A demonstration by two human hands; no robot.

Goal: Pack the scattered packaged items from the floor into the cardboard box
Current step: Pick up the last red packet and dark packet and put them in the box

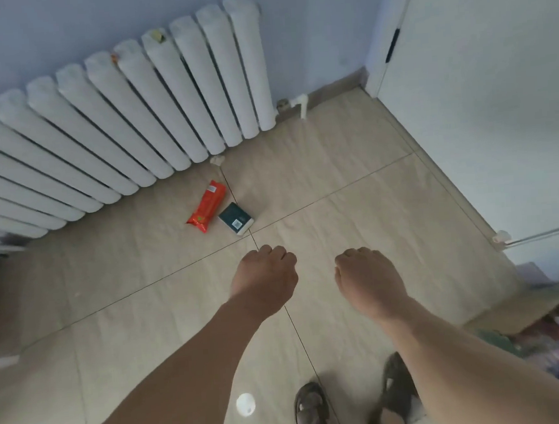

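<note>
Glossy beige tile floor (355,212): crinkly orange packet (207,206) beside flat dark box (236,218); both hands (264,280) loosely curled, empty.

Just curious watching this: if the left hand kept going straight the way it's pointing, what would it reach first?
Most likely the small dark box, lying on the floor just ahead of the left hand. The orange packet lies beside it, slightly further left. Height above the floor is hard to judge from this single view.

An orange-red packet (208,206) lies flat on the floor, long and slanted, just beside a small dark box (236,218) (pale code label facing up). The cardboard box (526,306) sits well apart at the right edge — only one blurred flap shows.
</note>
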